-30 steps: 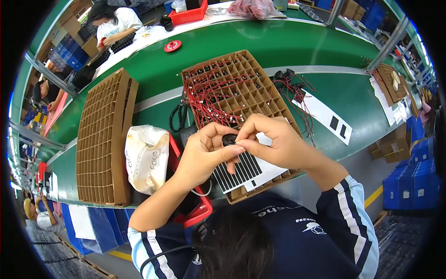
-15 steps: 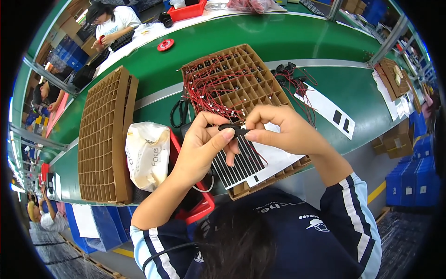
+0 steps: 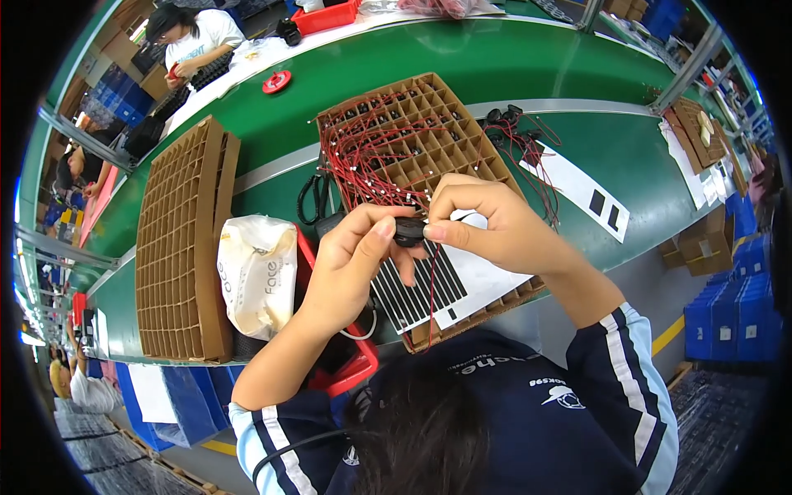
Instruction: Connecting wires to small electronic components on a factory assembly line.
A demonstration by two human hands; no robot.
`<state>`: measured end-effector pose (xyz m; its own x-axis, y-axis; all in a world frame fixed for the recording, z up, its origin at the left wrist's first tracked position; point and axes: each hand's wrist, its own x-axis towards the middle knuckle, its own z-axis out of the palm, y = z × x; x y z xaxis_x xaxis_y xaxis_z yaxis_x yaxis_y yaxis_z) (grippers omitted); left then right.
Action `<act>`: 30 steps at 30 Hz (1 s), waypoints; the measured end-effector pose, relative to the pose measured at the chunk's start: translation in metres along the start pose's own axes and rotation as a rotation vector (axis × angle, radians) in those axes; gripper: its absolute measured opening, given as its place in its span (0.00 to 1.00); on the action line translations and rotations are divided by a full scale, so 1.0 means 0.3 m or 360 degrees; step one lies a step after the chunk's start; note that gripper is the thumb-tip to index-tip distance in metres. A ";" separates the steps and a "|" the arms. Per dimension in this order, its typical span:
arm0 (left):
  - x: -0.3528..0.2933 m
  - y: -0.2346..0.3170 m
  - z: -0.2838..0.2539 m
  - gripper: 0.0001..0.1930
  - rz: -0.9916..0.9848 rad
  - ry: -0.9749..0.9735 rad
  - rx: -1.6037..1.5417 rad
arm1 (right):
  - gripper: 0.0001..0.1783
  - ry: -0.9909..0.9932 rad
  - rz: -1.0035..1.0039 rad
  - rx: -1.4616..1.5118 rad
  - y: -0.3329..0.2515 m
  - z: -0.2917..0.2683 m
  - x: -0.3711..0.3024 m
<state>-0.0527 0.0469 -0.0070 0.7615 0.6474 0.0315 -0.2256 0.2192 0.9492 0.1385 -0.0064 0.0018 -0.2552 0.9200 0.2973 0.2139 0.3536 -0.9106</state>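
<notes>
Between my two hands is a small round black part (image 3: pixel 408 232) with a thin red wire trailing below it. My left hand (image 3: pixel 355 246) pinches its left side with thumb and fingertips. My right hand (image 3: pixel 488 221) has thumb and index finger closed on its right edge. Fingers hide much of its rim. Directly beneath lies a white sheet with black adhesive-looking strips (image 3: pixel 425 290), resting on the near part of a divided cardboard tray (image 3: pixel 469 146). Several black parts and a tangle of red wires (image 3: pixel 363 169) with white connectors fill the tray's left cells.
On the left stand a second cardboard divider tray (image 3: pixel 177 256) and a white tissue pack (image 3: pixel 260 276) beside a red frame (image 3: pixel 355 371). Black parts with wires (image 3: pixel 516 132) and a white strip sheet (image 3: pixel 582 194) lie to the right. Across the bench sits a person (image 3: pixel 198 49).
The black part has been turned so its round side shows, and its red wire now hangs straighter down. My hands have shifted slightly left, still pinching it.
</notes>
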 end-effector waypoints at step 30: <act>-0.002 -0.024 -0.013 0.10 -0.0123 -0.0093 -0.0324 | 0.07 -0.0028 0.0029 -0.0081 0.017 0.006 0.009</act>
<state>-0.0538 0.0479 -0.0150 0.8139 0.5808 -0.0152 -0.2785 0.4130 0.8671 0.1372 -0.0025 -0.0026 -0.2673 0.9235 0.2753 0.2661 0.3453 -0.9000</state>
